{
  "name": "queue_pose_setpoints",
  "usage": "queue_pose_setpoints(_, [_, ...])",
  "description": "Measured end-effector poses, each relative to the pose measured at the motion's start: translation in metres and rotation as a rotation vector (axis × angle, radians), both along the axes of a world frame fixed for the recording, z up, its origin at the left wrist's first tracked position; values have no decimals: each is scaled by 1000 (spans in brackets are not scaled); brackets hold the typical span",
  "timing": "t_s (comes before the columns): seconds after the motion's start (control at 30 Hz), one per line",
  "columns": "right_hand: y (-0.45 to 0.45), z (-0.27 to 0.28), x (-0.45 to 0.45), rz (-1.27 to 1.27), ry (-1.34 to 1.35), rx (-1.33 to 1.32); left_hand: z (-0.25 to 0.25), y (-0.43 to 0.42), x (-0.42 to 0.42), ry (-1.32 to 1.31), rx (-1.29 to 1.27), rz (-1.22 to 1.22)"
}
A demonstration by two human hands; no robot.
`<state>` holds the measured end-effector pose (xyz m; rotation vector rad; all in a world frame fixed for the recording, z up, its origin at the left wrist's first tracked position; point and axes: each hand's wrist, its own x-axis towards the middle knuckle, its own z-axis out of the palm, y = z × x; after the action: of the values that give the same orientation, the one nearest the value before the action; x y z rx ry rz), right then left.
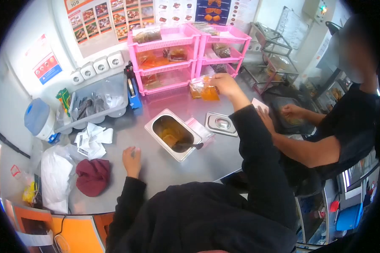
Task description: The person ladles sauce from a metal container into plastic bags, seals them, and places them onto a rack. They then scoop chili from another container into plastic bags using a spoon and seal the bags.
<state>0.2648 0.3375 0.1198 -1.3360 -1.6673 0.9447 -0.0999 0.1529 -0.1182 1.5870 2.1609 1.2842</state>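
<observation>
My right hand [226, 85] reaches forward and pinches the top of a small clear plastic bag [210, 93] with orange contents. The bag hangs at the counter's back, just in front of the pink racks, among other small packets. My left hand [131, 162] is above the steel counter, left of the metal container, holding nothing, its fingers loosely bent and apart. The open metal container [150, 126] holds a yellow-brown sauce or food, with a dark-handled utensil [194, 146] leaning in it. To its right lie a metal lid [222, 123] and a flat clear plastic bag [197, 127].
Pink tiered racks [166, 46] with packets stand at the back. A grey tray [99, 99], white paper slips [93, 140] and a maroon cloth item [93, 177] are on the left. A co-worker in dark clothing [346, 114] stands close on the right, hands near a black tray.
</observation>
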Motion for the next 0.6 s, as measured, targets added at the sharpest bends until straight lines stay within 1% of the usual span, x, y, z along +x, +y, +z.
queue_pose_setpoints(0.03, [17, -17, 3, -17, -44, -34, 7, 3, 9, 100, -42, 38])
queue_pose_setpoints(0.07, [36, -38, 7, -21, -110, 1, 14, 6, 17, 200, -80, 75])
queue_pose_setpoints(0.13, [69, -78, 15, -33, -242, 71, 23, 7, 32, 285, -189, 122])
queue_pose_setpoints(0.17, [74, -87, 14, -34, -268, 40, 27, 10, 36, 326, -242, 141])
queue_pose_setpoints(0.23, [78, -107, 8, -28, -331, -23, 30, 12, 38, 331, -300, 144])
queue_pose_setpoints(0.33, [127, -170, 14, -43, -351, 83, 34, 16, 40, 315, -338, 153])
queue_pose_setpoints(0.37, [131, -173, 11, -92, -266, -15, 35, 17, 41, 309, -343, 159])
queue_pose_setpoints(0.47, [165, -206, 9, -291, 63, -109, 35, 21, 41, 321, -356, 172])
queue_pose_setpoints(0.5, [184, -227, 8, -365, 177, -97, 37, 22, 42, 313, -352, 178])
queue_pose_setpoints(0.6, [220, -263, 14, -359, 119, 19, 38, 22, 42, 317, -351, 194])
